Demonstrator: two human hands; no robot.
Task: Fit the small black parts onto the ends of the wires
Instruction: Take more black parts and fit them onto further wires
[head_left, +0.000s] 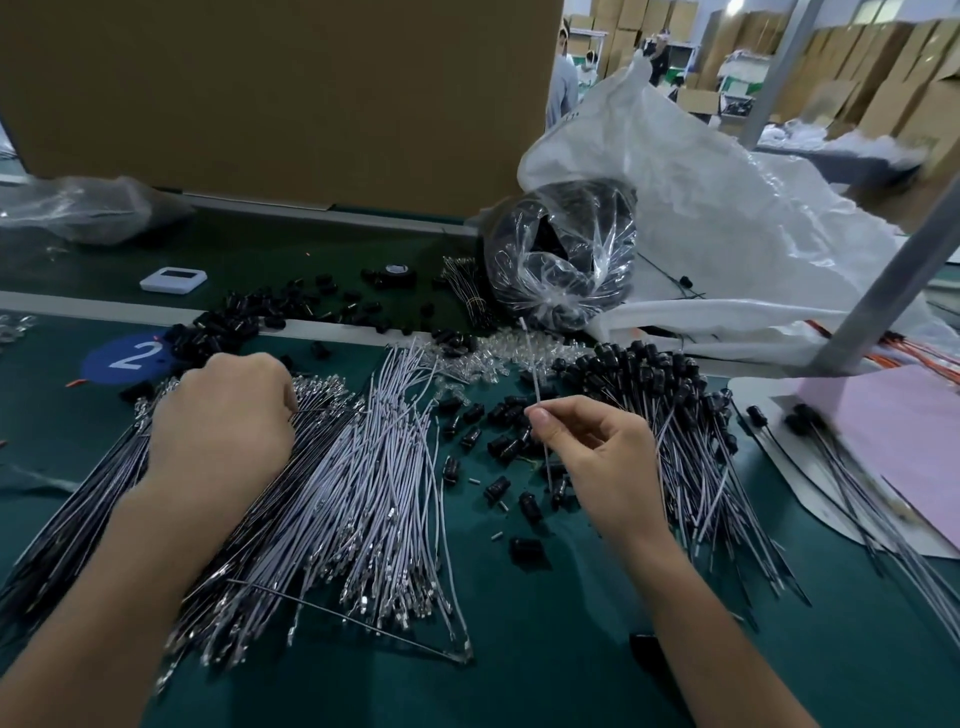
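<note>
Black caps (506, 444) lie between wire pile (363, 467) and right hand (608, 457) pinching one wire (530, 364); left hand (223, 421) on the pile, grip hidden.

A green tabletop (571, 654) fills the lower view; at 11 o'clock a tall brown cardboard panel (280, 98) stands along its far edge; at 10 o'clock lies a crumpled clear plastic bag (78, 208), and nearer in a small white digital device (174, 280); a round blue sticker (127, 356) bearing a white 2 sits at 9 o'clock; a big white plastic sack (727, 234) slumps at 2 o'clock; a grey metal post (883, 291) slants at 3 o'clock, just beside a pink sheet (909, 441); stacked cardboard cartons (909, 78) rise far off at 1 o'clock.
</note>
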